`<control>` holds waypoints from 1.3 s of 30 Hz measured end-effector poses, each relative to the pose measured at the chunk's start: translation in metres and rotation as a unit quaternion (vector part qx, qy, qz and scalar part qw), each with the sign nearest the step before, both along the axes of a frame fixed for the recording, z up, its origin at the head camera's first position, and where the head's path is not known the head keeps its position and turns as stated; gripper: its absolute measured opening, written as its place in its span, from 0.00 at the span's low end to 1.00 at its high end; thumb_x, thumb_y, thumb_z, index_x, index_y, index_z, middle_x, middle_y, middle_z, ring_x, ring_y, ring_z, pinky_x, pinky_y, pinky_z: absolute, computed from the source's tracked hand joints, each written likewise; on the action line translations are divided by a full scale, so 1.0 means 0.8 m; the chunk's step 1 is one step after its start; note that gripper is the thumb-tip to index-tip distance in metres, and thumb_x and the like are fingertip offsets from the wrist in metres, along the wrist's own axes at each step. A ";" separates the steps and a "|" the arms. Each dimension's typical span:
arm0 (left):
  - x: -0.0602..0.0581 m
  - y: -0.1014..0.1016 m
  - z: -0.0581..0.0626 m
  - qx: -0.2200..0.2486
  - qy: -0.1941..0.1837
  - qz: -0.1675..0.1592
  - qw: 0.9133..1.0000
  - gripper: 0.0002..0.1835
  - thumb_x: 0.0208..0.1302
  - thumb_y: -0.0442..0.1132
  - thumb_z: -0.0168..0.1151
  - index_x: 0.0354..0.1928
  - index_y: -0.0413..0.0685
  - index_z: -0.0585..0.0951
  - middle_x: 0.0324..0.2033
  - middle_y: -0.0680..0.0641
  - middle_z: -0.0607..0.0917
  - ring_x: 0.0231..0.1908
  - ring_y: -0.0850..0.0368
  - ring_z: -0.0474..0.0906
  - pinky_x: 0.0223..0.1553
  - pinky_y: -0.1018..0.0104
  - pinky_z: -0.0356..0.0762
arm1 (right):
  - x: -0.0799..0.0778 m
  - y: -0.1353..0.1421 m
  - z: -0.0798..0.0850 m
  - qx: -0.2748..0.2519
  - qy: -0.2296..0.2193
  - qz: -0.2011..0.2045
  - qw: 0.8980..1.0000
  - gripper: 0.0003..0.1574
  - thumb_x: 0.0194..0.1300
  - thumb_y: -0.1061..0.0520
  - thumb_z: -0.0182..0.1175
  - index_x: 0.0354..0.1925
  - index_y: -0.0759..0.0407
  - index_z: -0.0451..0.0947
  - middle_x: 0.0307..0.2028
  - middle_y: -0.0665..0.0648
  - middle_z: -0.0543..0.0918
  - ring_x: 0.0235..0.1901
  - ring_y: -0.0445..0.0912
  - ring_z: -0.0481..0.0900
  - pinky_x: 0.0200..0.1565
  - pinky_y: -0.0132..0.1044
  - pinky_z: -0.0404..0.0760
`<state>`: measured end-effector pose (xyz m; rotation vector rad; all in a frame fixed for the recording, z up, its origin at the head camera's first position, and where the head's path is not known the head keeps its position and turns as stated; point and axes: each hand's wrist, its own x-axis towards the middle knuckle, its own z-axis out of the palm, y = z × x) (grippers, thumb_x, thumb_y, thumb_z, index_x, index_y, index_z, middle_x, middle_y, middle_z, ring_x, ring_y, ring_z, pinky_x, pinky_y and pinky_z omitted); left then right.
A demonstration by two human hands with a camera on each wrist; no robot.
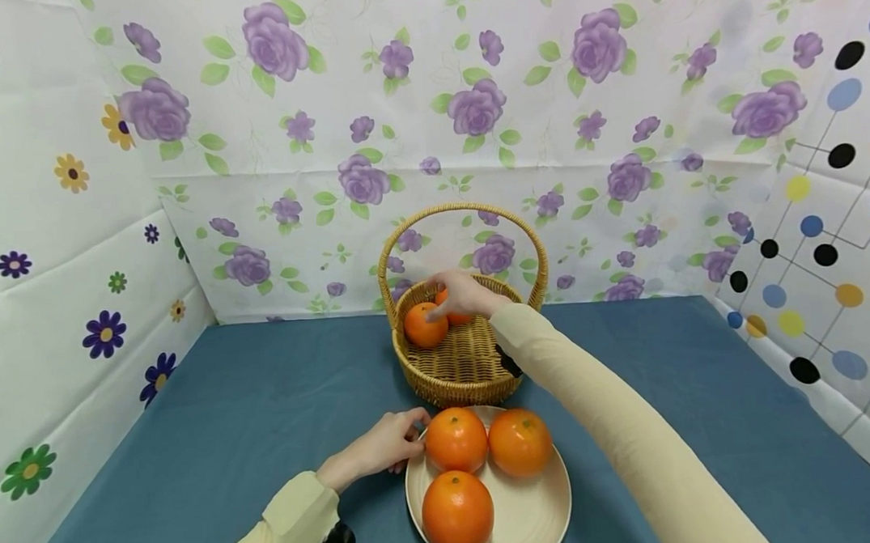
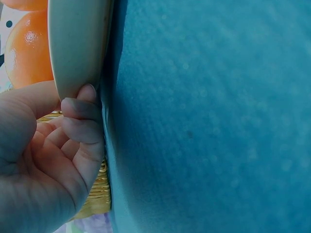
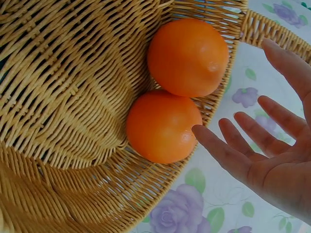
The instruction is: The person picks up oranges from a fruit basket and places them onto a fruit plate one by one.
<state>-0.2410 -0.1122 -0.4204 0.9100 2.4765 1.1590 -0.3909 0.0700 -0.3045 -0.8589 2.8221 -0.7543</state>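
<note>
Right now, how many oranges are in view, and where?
5: near orange, far-left orange and far-right orange on the plate; one orange beside another orange in the basket. In the head view, the right sleeve covers part of the basket; more may be hidden.

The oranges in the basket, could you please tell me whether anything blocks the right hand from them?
Nothing visible stands between the right hand and the two oranges; they lie uncovered in the basket.
</note>
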 end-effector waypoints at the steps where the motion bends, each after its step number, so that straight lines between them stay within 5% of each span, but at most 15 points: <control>1: 0.000 0.000 0.000 0.000 0.000 0.000 1.000 0.10 0.60 0.29 0.53 0.44 0.43 0.72 0.10 0.51 0.71 0.07 0.59 0.65 0.09 0.67 0.66 | -0.001 -0.001 -0.002 0.000 -0.002 0.000 1.000 0.38 0.50 0.53 0.69 0.57 0.63 0.68 0.52 0.61 0.72 0.50 0.52 0.68 0.50 0.41 0.67; 11: 0.000 0.001 0.002 0.002 -0.006 0.000 1.000 0.09 0.60 0.29 0.53 0.43 0.43 0.72 0.09 0.51 0.71 0.07 0.61 0.65 0.09 0.68 0.65 | -0.004 -0.009 -0.014 0.003 -0.017 0.009 1.000 0.41 0.51 0.55 0.68 0.59 0.66 0.64 0.57 0.64 0.67 0.57 0.56 0.62 0.54 0.44 0.63; 39: 0.000 0.001 0.001 0.004 -0.011 -0.002 1.000 0.08 0.61 0.31 0.52 0.43 0.43 0.72 0.09 0.51 0.71 0.07 0.61 0.64 0.09 0.68 0.65 | -0.016 -0.023 -0.027 0.059 -0.024 -0.015 0.998 0.40 0.53 0.53 0.67 0.61 0.61 0.64 0.57 0.60 0.68 0.56 0.51 0.65 0.51 0.41 0.67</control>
